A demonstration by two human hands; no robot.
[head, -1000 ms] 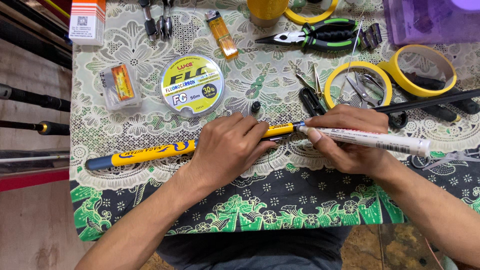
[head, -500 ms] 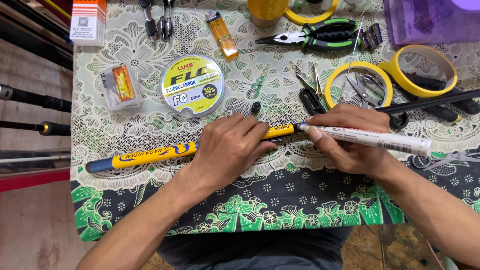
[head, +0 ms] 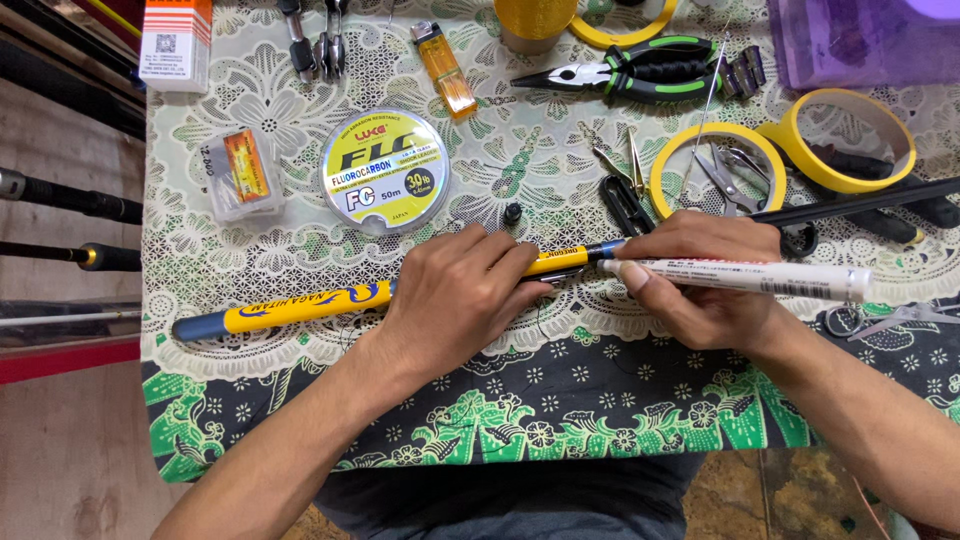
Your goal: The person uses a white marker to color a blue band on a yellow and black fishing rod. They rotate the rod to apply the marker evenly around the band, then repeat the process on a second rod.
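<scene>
The left hand lies palm down over a yellow rod, with its fingers curled around the shaft, so it is closed on the rod and presses it against the surface. The rod lies almost flat across the surface. Its blue end sticks out far to the left of this hand, and its other end comes out from under the fingers and meets the right hand.

The right hand is just beside the left one, on the right. It grips a white tube like a pen; the tip of the tube touches the rod close to the left fingertips, and the long body of the tube points away to the right.

Beyond the left hand, a round spool of line lies on the surface, and further left of it there is a small clear box. An orange lighter lies above the spool. Beyond the right hand are black scissors, two yellow tape rings, and green pliers further away.
</scene>
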